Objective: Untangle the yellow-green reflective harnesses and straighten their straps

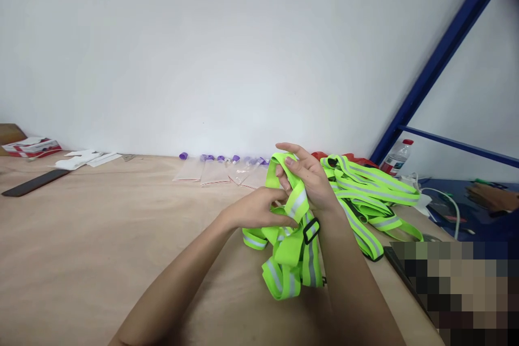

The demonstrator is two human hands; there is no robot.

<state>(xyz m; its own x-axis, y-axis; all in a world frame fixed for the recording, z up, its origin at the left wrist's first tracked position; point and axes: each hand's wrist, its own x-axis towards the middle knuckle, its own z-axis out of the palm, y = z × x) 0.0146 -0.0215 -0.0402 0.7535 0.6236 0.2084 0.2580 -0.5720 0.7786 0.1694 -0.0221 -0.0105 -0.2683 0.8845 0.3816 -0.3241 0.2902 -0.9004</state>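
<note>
Both my hands are on a neon-green reflective strap (289,251) with silver stripes, held in loose loops above the table. My right hand (307,175) pinches the top loop between thumb and fingers, with the index finger stretched out. From the left, my left hand (263,208) reaches in and grips the strap lower down; its fingertips are partly hidden behind the band. A black plastic buckle (311,231) sits on the strap below my right hand. Just right of my right wrist lies a pile of similar reflective straps (373,189).
Clear plastic bags (219,172) and small purple rolls (184,155) lie along the wall. White papers (77,159), a dark flat strip (36,183) and a red-white box (32,147) are at the left. A red-capped bottle (397,158) stands by a blue metal frame (440,51) on the right.
</note>
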